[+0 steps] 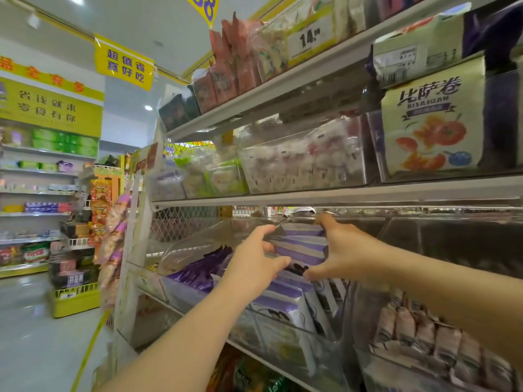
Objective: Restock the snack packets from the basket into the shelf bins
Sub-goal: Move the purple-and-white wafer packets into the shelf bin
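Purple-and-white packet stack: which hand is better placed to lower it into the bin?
Probably the right hand: it spans the packet stack from top to underside, thumb beneath, directly above the clear bin. The left hand only grips the stack's left end.

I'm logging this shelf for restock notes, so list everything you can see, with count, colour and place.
held packets: a few, purple and white, at the clear bin
binned packets: many, purple and white, inside it
loose packets: several, dark purple, left of those
wrapped snacks: many, pink and white, lower right
tomato bag: one, cream, upper right
hanging sign: one, yellow, upper left
left hand: one, grips held packets' left side
right hand: one, grips their right side
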Tool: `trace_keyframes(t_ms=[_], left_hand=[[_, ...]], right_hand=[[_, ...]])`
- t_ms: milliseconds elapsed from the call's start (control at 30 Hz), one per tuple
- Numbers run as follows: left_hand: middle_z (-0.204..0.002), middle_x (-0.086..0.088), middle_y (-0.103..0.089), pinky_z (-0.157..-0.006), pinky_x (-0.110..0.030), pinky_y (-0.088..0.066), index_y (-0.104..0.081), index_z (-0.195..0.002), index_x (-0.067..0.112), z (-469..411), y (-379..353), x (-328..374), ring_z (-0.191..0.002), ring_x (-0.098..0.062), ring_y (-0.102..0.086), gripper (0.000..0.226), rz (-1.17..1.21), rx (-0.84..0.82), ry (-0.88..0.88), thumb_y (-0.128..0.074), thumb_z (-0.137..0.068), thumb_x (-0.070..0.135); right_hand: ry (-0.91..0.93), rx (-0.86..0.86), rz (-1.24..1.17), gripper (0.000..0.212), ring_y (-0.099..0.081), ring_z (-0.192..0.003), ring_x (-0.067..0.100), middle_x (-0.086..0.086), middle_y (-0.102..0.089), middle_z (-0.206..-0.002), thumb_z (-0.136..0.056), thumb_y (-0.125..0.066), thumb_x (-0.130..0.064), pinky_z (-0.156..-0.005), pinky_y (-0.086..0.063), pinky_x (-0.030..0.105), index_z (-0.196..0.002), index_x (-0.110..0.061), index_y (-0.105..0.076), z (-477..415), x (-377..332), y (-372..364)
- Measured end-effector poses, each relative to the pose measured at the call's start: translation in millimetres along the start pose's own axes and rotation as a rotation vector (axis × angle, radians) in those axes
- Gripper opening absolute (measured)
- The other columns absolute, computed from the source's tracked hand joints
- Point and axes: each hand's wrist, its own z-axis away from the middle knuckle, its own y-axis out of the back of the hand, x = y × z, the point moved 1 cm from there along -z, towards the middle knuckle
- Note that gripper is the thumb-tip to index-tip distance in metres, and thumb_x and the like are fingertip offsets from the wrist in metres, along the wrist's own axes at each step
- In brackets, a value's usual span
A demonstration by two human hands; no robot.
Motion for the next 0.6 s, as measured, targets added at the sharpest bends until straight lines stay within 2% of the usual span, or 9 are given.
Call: trace_keyframes(t_ms=[67,100,167,233,300,367,467,533,600], left_hand=[[-0.106,0.014,-0.056,-0.069,-0.021,-0.05,-0.041,-0.137,0.034,0,-5,-5,-0.08,-0.005,-0.062,0.06,-0.064,0.019,-0.018,-0.07,-0.085,0.026],[-0.106,0.015,-0.055,-0.069,-0.017,-0.047,-0.043,-0.136,0.034,1,-7,-8,-0.085,-0.003,-0.06,0.056,-0.099,0.019,-0.03,-0.068,-0.087,0.026],[-0.11,0.015,-0.056,-0.071,-0.011,-0.04,-0.046,-0.134,0.034,5,-8,-14,-0.094,0.0,-0.056,0.048,-0.188,0.018,-0.067,-0.063,-0.09,0.026],[-0.123,0.012,-0.055,-0.085,-0.014,-0.038,-0.051,-0.131,0.033,9,-7,-19,-0.108,-0.003,-0.051,0.038,-0.276,0.026,-0.129,-0.058,-0.093,0.027],[-0.13,0.014,-0.051,-0.099,-0.02,-0.035,-0.057,-0.127,0.033,11,-4,-22,-0.121,-0.004,-0.045,0.031,-0.316,-0.006,-0.205,-0.052,-0.096,0.03],[-0.133,0.018,-0.05,-0.106,-0.024,-0.034,-0.059,-0.126,0.035,15,-2,-26,-0.126,-0.001,-0.041,0.031,-0.306,-0.106,-0.239,-0.047,-0.097,0.039],[-0.139,0.02,-0.048,-0.111,-0.028,-0.028,-0.055,-0.131,0.038,22,0,-33,-0.131,0.003,-0.035,0.039,-0.331,-0.184,-0.268,-0.039,-0.098,0.049],[-0.142,0.019,-0.045,-0.114,-0.034,-0.026,-0.05,-0.135,0.038,24,-1,-35,-0.133,0.002,-0.032,0.041,-0.383,-0.183,-0.284,-0.034,-0.099,0.05],[-0.144,0.017,-0.044,-0.114,-0.038,-0.025,-0.048,-0.137,0.038,24,-2,-35,-0.135,-0.001,-0.031,0.042,-0.411,-0.178,-0.287,-0.032,-0.1,0.049]], right_hand=[[-0.066,-0.094,0.022,0.102,-0.06,-0.086,0.007,-0.012,-0.057,-0.104,-0.055,-0.081,-0.055,-0.063,-0.05,0.022,-0.137,-0.024,-0.029,-13,2,2],[-0.092,-0.15,0.012,0.101,-0.06,-0.087,0.009,-0.01,-0.056,-0.107,-0.055,-0.081,-0.058,-0.065,-0.053,0.025,-0.135,-0.023,-0.032,-19,3,2],[-0.114,-0.276,0.05,0.099,-0.062,-0.095,0.012,-0.005,-0.056,-0.12,-0.059,-0.078,-0.065,-0.076,-0.055,0.028,-0.136,-0.021,-0.034,-27,4,1],[-0.108,-0.411,0.233,0.099,-0.054,-0.116,0.017,-0.001,-0.048,-0.14,-0.068,-0.064,-0.074,-0.09,-0.043,0.026,-0.144,-0.02,-0.031,-32,5,-2],[-0.107,-0.5,0.354,0.092,-0.046,-0.128,0.02,-0.001,-0.044,-0.145,-0.075,-0.053,-0.077,-0.1,-0.036,0.03,-0.144,-0.02,-0.033,-34,4,-3],[-0.122,-0.562,0.282,0.081,-0.055,-0.12,0.02,0.001,-0.051,-0.139,-0.079,-0.059,-0.067,-0.101,-0.043,0.034,-0.142,-0.022,-0.038,-35,5,3],[-0.162,-0.652,0.119,0.064,-0.069,-0.095,0.023,0.012,-0.062,-0.126,-0.084,-0.072,-0.028,-0.087,-0.056,0.041,-0.14,-0.02,-0.041,-38,6,10],[-0.128,-0.605,0.251,0.061,-0.07,-0.094,0.025,0.01,-0.066,-0.119,-0.083,-0.071,-0.018,-0.083,-0.058,0.04,-0.137,-0.02,-0.043,-40,6,2],[-0.072,-0.494,0.369,0.053,-0.07,-0.093,0.025,0.008,-0.069,-0.111,-0.082,-0.071,-0.02,-0.082,-0.058,0.037,-0.13,-0.019,-0.048,-40,3,-14]])
